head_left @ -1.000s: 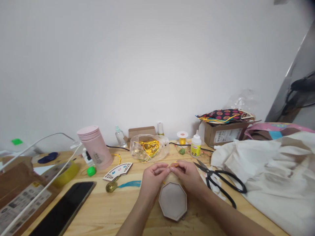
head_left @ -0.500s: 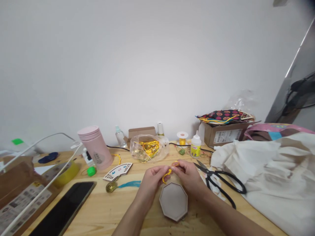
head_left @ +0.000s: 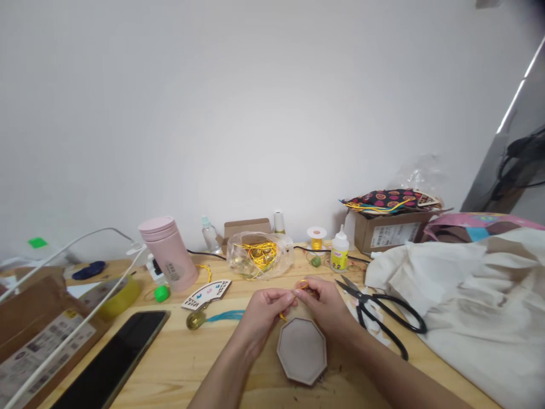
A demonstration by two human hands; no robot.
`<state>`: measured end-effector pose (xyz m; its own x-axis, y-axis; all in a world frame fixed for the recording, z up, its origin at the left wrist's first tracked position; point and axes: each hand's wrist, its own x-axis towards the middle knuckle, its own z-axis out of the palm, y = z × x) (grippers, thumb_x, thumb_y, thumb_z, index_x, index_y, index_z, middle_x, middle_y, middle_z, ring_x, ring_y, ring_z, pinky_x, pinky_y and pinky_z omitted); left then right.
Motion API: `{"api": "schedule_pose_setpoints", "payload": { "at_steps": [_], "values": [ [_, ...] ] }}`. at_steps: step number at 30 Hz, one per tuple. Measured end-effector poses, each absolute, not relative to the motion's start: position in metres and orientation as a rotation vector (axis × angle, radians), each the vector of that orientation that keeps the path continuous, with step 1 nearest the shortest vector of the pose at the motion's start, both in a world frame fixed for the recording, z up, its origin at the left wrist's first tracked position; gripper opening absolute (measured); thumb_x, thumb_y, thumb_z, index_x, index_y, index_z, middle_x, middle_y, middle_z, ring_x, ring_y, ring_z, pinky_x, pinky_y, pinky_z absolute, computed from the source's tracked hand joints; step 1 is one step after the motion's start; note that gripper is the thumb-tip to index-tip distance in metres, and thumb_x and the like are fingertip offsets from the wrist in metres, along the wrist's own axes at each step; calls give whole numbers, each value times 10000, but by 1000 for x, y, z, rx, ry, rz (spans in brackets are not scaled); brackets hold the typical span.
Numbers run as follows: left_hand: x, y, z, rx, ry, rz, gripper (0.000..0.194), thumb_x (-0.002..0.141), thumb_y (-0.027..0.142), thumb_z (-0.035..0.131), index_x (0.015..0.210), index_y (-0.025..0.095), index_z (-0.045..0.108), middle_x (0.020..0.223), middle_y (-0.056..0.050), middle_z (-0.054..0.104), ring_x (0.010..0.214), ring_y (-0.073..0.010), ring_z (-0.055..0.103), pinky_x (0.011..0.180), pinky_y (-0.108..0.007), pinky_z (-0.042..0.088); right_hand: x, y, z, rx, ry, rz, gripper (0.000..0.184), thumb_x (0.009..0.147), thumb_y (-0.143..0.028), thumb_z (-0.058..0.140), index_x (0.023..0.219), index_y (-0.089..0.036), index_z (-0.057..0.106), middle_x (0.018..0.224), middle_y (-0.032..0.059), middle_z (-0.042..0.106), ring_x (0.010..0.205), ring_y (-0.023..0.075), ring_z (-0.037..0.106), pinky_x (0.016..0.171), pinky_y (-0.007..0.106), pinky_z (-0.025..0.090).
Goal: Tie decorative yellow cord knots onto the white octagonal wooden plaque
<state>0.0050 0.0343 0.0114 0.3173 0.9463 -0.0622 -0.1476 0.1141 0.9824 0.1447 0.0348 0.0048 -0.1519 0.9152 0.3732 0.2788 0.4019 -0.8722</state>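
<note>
Both hands meet over the table, fingertips almost touching. My left hand [head_left: 268, 309] pinches a yellow cord [head_left: 283, 316], whose short end hangs below the fingers. My right hand [head_left: 321, 298] is closed on the same cord, and a small loop of it shows above the fingertips. Most of the cord between them is hidden by the fingers. Just below the hands lies a grey octagonal plate [head_left: 302, 351] with a raised rim. A fan-shaped printed piece [head_left: 207, 295] lies left of my left hand, beside a brass-coloured disc [head_left: 196, 320] with a blue tassel [head_left: 225, 315].
Black-handled scissors [head_left: 361, 298] lie right of my right hand, near a white cloth [head_left: 472, 295]. Behind stand a glue bottle [head_left: 339, 253], a yellow thread spool [head_left: 316, 238] and a plastic bag of cords [head_left: 260, 255]. Leftward are a pink tumbler [head_left: 168, 253] and a phone [head_left: 114, 360].
My fingertips have drawn closer together over the cord, so less of it shows between them. The octagonal plate stays below the hands; the view has shifted slightly.
</note>
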Motion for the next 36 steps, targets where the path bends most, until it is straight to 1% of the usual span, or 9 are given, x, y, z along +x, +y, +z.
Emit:
{"api": "schedule_pose_setpoints", "payload": {
  "at_steps": [6, 8, 13, 17, 21, 27, 30, 33, 36],
  "values": [
    [4, 38, 8, 1246, 997, 1096, 188, 639, 289, 584, 554, 123, 611, 477, 26, 506, 469, -68, 382, 473, -178, 267, 150, 37, 11, -1090, -1670, 870, 150, 718, -239, 465, 773, -152, 575, 670, 3, 579, 622, 111, 513, 558, 202, 387],
    [2, 39, 8, 1258, 1064, 1132, 193, 634, 301, 583, 558, 126, 614, 459, 33, 503, 454, -68, 383, 461, -176, 264, 156, 39, 14, -1173, -1788, 720, 174, 709, -260, 489, 816, -168, 591, 696, 10, 589, 641, 121, 518, 572, 214, 384],
    [2, 40, 6, 1318, 1184, 1158, 169, 607, 290, 591, 574, 128, 628, 519, 5, 584, 483, -101, 454, 468, -190, 306, 168, 35, 28, -1228, -2093, 199, 181, 749, -263, 456, 714, -209, 625, 666, 13, 556, 644, 119, 500, 574, 220, 346],
    [4, 37, 5, 1469, 1142, 1088, 181, 615, 294, 576, 572, 128, 634, 554, -9, 597, 516, -122, 474, 465, -197, 321, 168, 29, 36, -1137, -2122, 1, 200, 776, -263, 424, 741, -210, 613, 682, 22, 544, 662, 120, 486, 580, 224, 335],
    [7, 30, 15, 1520, 1056, 1004, 188, 628, 306, 572, 584, 133, 632, 548, -7, 587, 512, -116, 467, 470, -195, 326, 169, 33, 36, -1148, -1984, 152, 173, 744, -264, 472, 693, -196, 623, 652, 20, 548, 650, 125, 487, 578, 229, 350],
    [7, 24, 29, 1377, 920, 999, 161, 618, 279, 603, 592, 121, 623, 535, -6, 559, 512, -95, 445, 499, -196, 333, 168, 45, 27, -1114, -1676, 802, 165, 667, -275, 540, 619, -135, 614, 572, 3, 559, 547, 106, 488, 518, 217, 372],
    [5, 25, 28, 1279, 881, 1070, 138, 613, 252, 616, 624, 114, 618, 531, -2, 546, 518, -89, 437, 513, -195, 330, 161, 44, 18, -1051, -1585, 1009, 165, 662, -271, 543, 638, -120, 607, 598, 8, 586, 557, 106, 501, 532, 219, 385],
    [4, 27, 26, 1197, 796, 1127, 130, 634, 242, 602, 596, 117, 591, 503, 16, 504, 501, -77, 413, 510, -189, 317, 153, 40, 10, -992, -1633, 968, 197, 714, -283, 491, 679, -130, 611, 627, 19, 600, 576, 110, 510, 536, 220, 386],
    [5, 31, 23, 1160, 783, 1205, 152, 634, 251, 601, 560, 123, 564, 489, 33, 470, 490, -72, 397, 504, -186, 311, 148, 34, 10, -956, -1793, 676, 197, 745, -273, 461, 699, -168, 621, 643, 20, 597, 605, 112, 506, 566, 224, 379]
  ]
}}
